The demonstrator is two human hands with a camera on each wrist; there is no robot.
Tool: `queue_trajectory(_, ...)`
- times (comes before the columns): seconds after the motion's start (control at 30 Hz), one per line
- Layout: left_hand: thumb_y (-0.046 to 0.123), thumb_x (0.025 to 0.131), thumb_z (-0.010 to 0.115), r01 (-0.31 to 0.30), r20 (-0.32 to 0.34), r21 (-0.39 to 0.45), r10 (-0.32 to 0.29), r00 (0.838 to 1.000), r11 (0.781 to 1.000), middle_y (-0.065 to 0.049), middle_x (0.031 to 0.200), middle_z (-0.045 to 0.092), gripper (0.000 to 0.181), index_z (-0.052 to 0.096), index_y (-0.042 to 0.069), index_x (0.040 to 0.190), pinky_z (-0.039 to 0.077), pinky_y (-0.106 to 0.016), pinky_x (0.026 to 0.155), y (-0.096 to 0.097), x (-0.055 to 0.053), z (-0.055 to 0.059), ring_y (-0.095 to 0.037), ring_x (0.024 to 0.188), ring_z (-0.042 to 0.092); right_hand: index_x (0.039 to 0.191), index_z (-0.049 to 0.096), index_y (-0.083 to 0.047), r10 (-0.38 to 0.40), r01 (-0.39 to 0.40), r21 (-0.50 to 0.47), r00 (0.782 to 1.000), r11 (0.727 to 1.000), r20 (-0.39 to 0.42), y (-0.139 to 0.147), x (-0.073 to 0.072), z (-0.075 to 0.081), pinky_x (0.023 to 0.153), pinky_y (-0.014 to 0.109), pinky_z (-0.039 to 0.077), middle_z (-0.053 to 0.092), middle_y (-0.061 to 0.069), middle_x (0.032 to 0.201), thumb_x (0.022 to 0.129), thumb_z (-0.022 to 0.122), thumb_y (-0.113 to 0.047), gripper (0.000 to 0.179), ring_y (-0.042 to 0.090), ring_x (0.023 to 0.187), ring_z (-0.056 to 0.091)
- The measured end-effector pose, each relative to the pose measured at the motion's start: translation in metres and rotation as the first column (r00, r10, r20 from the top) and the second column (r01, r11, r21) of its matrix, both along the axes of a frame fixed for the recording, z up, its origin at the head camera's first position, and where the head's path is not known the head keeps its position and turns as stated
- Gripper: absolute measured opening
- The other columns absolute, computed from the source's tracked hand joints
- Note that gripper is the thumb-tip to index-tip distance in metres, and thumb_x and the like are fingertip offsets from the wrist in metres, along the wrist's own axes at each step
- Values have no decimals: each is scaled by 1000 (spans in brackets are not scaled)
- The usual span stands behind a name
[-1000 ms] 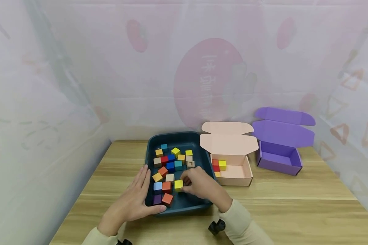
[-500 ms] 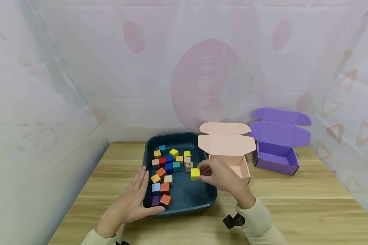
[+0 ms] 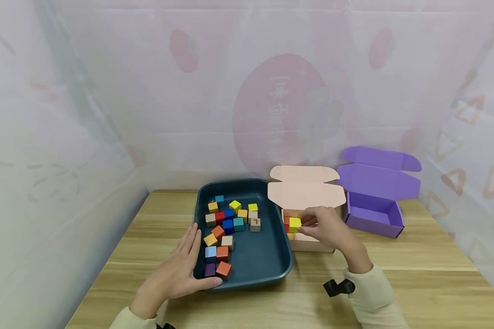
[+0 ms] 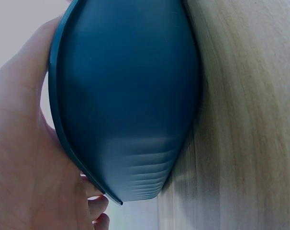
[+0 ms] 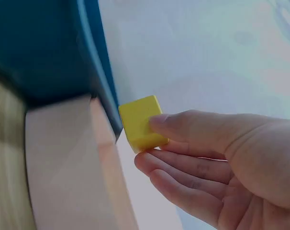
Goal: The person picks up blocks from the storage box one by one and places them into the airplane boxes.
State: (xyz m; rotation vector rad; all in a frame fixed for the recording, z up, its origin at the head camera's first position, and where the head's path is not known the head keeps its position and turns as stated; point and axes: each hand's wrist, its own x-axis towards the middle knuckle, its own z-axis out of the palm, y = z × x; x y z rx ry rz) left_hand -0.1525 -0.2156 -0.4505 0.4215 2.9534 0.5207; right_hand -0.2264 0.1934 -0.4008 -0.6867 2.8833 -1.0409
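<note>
My right hand point(image 3: 328, 229) pinches a yellow cube point(image 5: 138, 122) between thumb and fingertips. In the head view it is over the open peach box point(image 3: 313, 246), where red and orange cubes show along the left side; the hand hides much of the interior. My left hand point(image 3: 176, 264) lies along the left rim of a dark teal tray point(image 3: 263, 262), its fingers straight and its thumb over the near-left corner. The left wrist view has that palm against the rim point(image 4: 54, 91). Inside the tray are several coloured cubes, among them a letter-marked wooden one point(image 3: 255, 225).
An open purple box point(image 3: 374, 225) stands right of the peach box, its lid raised. The peach lid point(image 3: 306, 194) stands up behind its box and overlaps the tray's far right corner. All stand on a wooden table point(image 3: 428, 274) before a printed curtain point(image 3: 206, 114).
My right hand has picked the yellow cube up from the tray's near part and carried it right, over the tray's side, to the peach box. My left hand stays at the rim.
</note>
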Motion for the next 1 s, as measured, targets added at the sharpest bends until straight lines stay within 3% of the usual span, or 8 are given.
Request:
queue_trajectory(0.27, 88, 79, 64, -3, 11, 1, 3, 1000, 1000, -17, 180, -2, 136, 9, 3, 170, 19, -68, 130, 1, 0, -3, -41, 166, 4, 114, 76, 4, -63, 61, 27, 995, 998, 72, 15, -15, -18, 83, 39, 66, 78, 13, 103, 91, 81, -7, 26, 21, 91, 75)
queue_trajectory(0.53, 87, 80, 64, 1, 7, 5, -1, 1000, 1000, -18, 179, -3, 135, 8, 2, 169, 19, -68, 130, 0, 1, 0, -43, 166, 4, 108, 78, -1, -96, 91, 47, 987, 995, 127, 16, -24, -38, 81, 36, 66, 78, 8, 97, 89, 84, -5, 21, 18, 86, 72)
queue_trajectory(0.8, 87, 80, 63, 2, 1, 3, -2, 1000, 1000, -18, 179, -2, 135, 8, 2, 169, 21, -69, 129, -1, 1, 2, -43, 166, 5, 96, 76, -1, -64, 60, 49, 994, 997, 84, 13, -29, -48, 77, 33, 66, 78, 8, 91, 84, 86, 0, 16, 15, 82, 73)
queue_trajectory(1.0, 87, 80, 63, 5, -3, 0, -5, 1000, 1000, -18, 179, -2, 135, 9, 2, 169, 21, -68, 129, -1, 1, 1, -43, 166, 5, 94, 75, 1, -97, 95, 29, 993, 995, 65, 11, -30, -51, 74, 33, 66, 78, 10, 88, 81, 87, 4, 17, 16, 79, 73)
